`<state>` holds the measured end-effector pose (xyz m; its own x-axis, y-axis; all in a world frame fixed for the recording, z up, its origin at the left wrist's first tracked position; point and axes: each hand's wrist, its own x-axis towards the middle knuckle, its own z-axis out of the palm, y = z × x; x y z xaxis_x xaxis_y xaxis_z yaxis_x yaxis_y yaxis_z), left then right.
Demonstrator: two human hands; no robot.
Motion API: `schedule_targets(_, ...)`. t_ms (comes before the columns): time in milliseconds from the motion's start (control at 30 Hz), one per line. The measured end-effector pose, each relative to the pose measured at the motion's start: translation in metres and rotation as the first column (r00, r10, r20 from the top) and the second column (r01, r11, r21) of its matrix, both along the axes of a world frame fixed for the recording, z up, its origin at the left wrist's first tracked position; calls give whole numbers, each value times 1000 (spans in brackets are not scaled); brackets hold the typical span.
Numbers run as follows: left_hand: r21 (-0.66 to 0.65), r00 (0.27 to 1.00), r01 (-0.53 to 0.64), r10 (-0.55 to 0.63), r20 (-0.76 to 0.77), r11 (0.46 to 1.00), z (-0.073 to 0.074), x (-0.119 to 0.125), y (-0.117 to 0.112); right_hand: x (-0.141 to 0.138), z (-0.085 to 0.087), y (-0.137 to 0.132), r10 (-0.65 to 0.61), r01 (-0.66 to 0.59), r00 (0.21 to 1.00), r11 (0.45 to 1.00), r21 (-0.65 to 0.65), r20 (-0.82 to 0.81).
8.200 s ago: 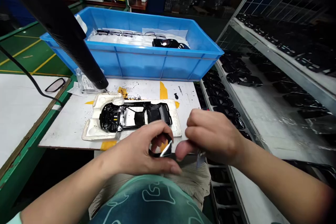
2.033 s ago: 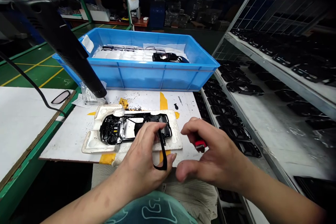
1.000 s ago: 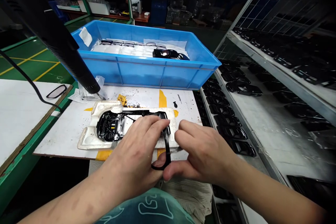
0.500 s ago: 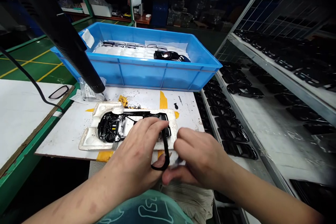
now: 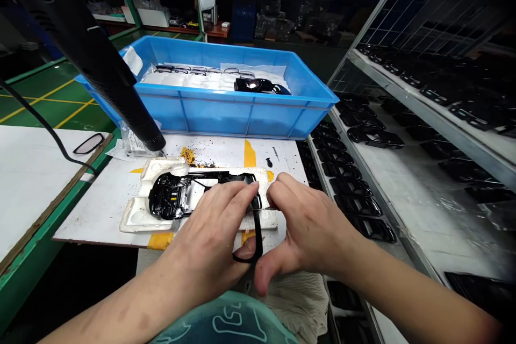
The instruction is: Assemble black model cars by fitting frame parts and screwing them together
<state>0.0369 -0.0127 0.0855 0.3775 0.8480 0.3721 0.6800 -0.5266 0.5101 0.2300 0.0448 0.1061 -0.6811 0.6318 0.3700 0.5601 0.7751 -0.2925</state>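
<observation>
My left hand point(image 5: 220, 220) is closed around a thin black plastic frame point(image 5: 258, 231), pinched between thumb and fingers with its curved edge facing right. My right hand point(image 5: 308, 226) is beside it, fingers curled around a slim metal blade-like tool point(image 5: 264, 208) with a bit of red at the grip; its thumb is stretched out below the frame. Most of the tool is hidden in the fingers. Behind my left hand, a glossy black model car body point(image 5: 167, 196) lies in a white foam cradle point(image 5: 135, 217), partly covered by the hand.
A blue bin point(image 5: 217, 113) with several black frames and a black car shell stands behind the cradle. A black power screwdriver point(image 5: 121, 86) hangs at the left. To the right, a rack point(image 5: 387, 86) carries rows of black car parts. One lens-like frame point(image 5: 88, 143) lies on the left table.
My right hand has risen a little, and its thumb has spread from the curled fingers. The blade-like tool now shows across the frame. My left hand stays nearly in place, holding the frame.
</observation>
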Motion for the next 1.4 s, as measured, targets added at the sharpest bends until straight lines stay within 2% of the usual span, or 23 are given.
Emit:
schedule_targets(167, -27, 1000, 5, -5, 4, 1000, 0, 0, 0, -1, -1, -2, -35, 35, 999, 999, 19, 1)
schedule_targets(400, -28, 999, 0, 1, 35, 1000, -4, 1, -4, 3, -15, -13, 125, -123, 992, 989, 84, -17)
schedule_targets(500, -40, 1000, -3, 4, 30, 999, -7, 3, -6, 6, -16, -16, 145, -139, 989, 984, 111, -42)
schedule_targets(667, -43, 1000, 14, -13, 28, 999, -7, 4, -7, 5, -5, -10, 38, -41, 998, 998, -46, -57)
schedule_targets(833, -53, 996, 20, -15, 86, 998, -5, 5, -9, 1, -4, -6, 53, -60, 997, 991, -117, -57)
schedule_targets(933, -56, 994, 16, -10, 111, 998, -5, 4, -10, 1, -8, -12, 81, -86, 994, 993, -81, -68)
schedule_targets(1100, -75, 992, 29, -19, 126, 997, -5, 4, -10, 2, -12, -20, 196, -194, 979, 980, 45, -62)
schedule_targets(1200, -125, 992, 26, -10, 129, 992, -3, 4, -10, 1, -9, -16, 89, -85, 991, 995, 48, -97)
schedule_targets(1267, -151, 990, 26, -5, 140, 988, 0, 5, -10, -1, -7, -12, 8, -7, 996, 1000, 5, -87)
schedule_targets(1400, -197, 986, 35, -2, 166, 980, 4, 4, -13, -4, -5, -13, -22, 20, 999, 998, -56, -36)
